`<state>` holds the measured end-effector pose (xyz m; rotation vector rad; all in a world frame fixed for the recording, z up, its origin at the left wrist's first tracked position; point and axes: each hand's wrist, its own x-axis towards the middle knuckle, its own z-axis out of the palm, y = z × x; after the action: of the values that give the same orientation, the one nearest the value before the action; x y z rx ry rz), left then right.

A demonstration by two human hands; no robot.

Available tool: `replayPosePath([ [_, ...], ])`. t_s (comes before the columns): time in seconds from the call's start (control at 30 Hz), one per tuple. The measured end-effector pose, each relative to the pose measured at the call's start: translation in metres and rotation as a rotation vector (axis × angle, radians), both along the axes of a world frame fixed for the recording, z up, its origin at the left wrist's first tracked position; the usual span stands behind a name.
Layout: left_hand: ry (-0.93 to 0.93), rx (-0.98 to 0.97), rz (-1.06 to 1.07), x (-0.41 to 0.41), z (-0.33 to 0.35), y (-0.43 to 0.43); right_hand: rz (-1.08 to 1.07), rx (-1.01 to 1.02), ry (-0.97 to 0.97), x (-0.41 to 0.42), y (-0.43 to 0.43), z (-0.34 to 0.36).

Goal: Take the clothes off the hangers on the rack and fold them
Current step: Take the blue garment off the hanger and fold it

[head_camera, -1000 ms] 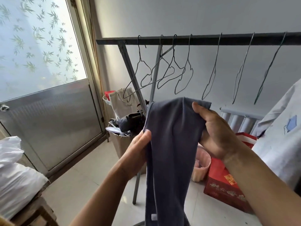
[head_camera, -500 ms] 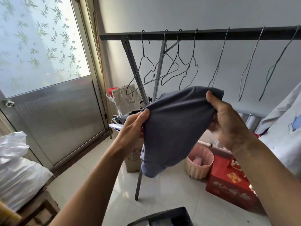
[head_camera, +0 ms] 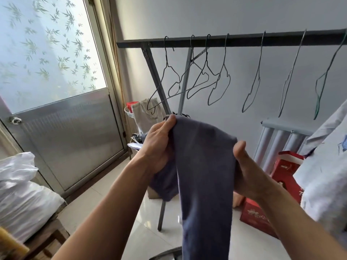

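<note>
A blue-grey garment (head_camera: pixel 204 166) hangs folded over between my two hands, in front of the rack. My left hand (head_camera: pixel 156 145) grips its upper left edge, thumb on top. At the upper right edge, my right hand (head_camera: pixel 247 171) holds the cloth with its fingers hidden behind it. One long part of the garment drops down past the bottom of the view; a shorter part bunches under my left hand. The black rack bar (head_camera: pixel 244 39) runs across the top with several bare wire hangers (head_camera: pixel 217 85) on it. A pale shirt (head_camera: pixel 326 171) hangs at the far right.
A frosted glass door (head_camera: pixel 56 91) stands at the left. White bags (head_camera: pixel 22 194) lie on a wooden stool at lower left. A box of clutter (head_camera: pixel 144 117) sits behind the rack leg. Red boxes (head_camera: pixel 281 177) and a radiator (head_camera: pixel 281 139) are at the right.
The garment, bunched up half a second ago, now hangs long again from a fold. My left hand rose and my right hand dropped lower. The view tilted upward.
</note>
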<state>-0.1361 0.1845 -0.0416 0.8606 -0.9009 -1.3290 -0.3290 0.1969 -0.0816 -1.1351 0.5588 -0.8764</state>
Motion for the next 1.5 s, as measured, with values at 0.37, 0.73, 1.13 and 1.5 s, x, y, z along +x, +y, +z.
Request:
replayPosePath([
  [0.37,-0.210,-0.080,-0.195,0.019,-0.010,0.015,-0.397,-0.266,0.164,0.023,-0.009,0.032],
  [0.73,-0.366,-0.141,0.088,0.005,-0.001,0.017,-0.682,-0.217,0.391,0.012,-0.027,0.037],
  [1.13,-0.990,-0.354,0.177,0.019,0.009,0.017,-0.619,-0.508,0.456,0.001,-0.012,0.038],
  [1.5,-1.020,-0.402,0.082,0.025,0.013,0.011,-0.868,-0.833,0.768,-0.002,-0.017,0.052],
])
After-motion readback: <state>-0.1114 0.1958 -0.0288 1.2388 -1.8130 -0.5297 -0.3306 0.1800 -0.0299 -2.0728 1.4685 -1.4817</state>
